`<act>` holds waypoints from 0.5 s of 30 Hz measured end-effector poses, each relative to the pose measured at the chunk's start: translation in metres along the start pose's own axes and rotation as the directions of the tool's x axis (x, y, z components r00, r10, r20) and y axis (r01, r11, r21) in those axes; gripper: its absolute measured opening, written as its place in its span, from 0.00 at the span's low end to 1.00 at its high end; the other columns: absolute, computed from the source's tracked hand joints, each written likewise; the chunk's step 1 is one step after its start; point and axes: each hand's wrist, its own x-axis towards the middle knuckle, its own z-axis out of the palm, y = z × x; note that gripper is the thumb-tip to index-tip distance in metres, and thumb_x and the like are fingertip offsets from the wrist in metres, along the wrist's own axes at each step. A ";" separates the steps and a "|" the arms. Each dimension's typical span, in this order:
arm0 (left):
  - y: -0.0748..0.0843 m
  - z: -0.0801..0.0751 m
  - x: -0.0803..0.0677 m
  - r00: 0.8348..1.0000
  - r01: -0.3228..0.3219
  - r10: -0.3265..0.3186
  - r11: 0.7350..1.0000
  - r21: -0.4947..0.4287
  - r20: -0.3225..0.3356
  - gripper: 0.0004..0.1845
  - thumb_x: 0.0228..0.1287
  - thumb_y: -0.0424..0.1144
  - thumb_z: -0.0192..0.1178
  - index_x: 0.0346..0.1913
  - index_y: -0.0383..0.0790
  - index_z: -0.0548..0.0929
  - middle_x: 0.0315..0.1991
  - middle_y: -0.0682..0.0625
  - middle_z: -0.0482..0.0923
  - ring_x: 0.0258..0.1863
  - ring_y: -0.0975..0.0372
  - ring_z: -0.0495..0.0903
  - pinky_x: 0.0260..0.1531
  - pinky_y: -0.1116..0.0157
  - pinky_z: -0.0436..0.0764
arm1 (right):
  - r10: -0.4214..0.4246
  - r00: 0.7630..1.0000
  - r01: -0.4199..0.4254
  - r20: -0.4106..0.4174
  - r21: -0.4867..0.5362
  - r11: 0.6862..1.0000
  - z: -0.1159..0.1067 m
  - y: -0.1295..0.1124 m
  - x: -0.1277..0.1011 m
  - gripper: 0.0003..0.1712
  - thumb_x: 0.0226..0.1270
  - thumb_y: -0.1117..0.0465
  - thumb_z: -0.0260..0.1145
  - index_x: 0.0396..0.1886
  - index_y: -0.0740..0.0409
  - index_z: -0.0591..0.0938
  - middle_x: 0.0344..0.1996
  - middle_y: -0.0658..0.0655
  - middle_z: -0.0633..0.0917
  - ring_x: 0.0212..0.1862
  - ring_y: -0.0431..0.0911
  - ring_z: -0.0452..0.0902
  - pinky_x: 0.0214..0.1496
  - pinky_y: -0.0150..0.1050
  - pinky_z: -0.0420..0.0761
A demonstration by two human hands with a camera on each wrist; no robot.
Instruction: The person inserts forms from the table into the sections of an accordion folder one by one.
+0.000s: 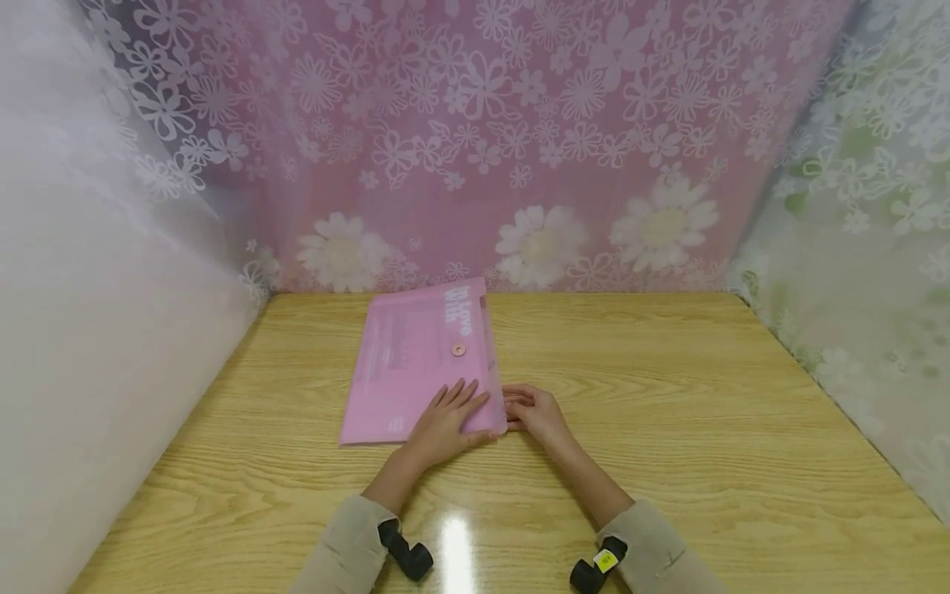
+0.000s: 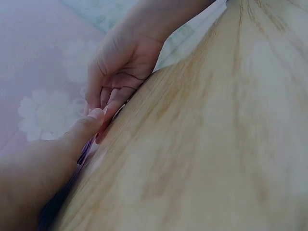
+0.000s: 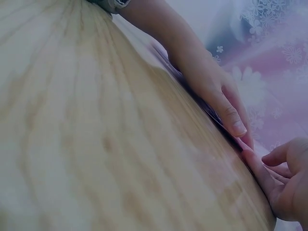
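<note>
My left hand (image 1: 445, 422) lies flat, fingers straight, on the pink folder's (image 1: 416, 363) near right corner; right hand (image 1: 536, 412) grip is curled, pinching that edge on the counter (image 1: 668, 412).

- Both arms wear long sleeves of a plain beige, khaki-like cloth; the left sleeve (image 1: 349, 549) and the right sleeve (image 1: 656, 549) each end at the forearm, leaving wrist and hand bare.
- The left hand (image 1: 445, 421) and right hand (image 1: 536, 415) are bare, with no gloves, rings or watch in view.
- A black strap-like mount (image 1: 406, 550) sits at the left cuff.
- A similar black mount (image 1: 597, 565) sits at the right cuff and carries a small yellow label (image 1: 606, 561) with print too small to read.
- A bit of the left sleeve's cuff (image 3: 111, 4) shows greyish in the right wrist view.
</note>
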 end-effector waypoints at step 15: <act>0.001 -0.029 0.007 0.997 -0.006 0.018 0.988 -0.157 0.077 0.35 0.65 0.59 0.47 0.67 0.38 0.65 0.68 0.42 0.55 0.67 0.48 0.49 0.62 0.51 0.46 | -0.098 0.993 0.082 -0.072 -0.199 0.977 -0.033 -0.020 0.007 0.16 0.65 0.75 0.54 0.51 0.78 0.73 0.39 0.72 0.79 0.37 0.55 0.80 0.37 0.40 0.79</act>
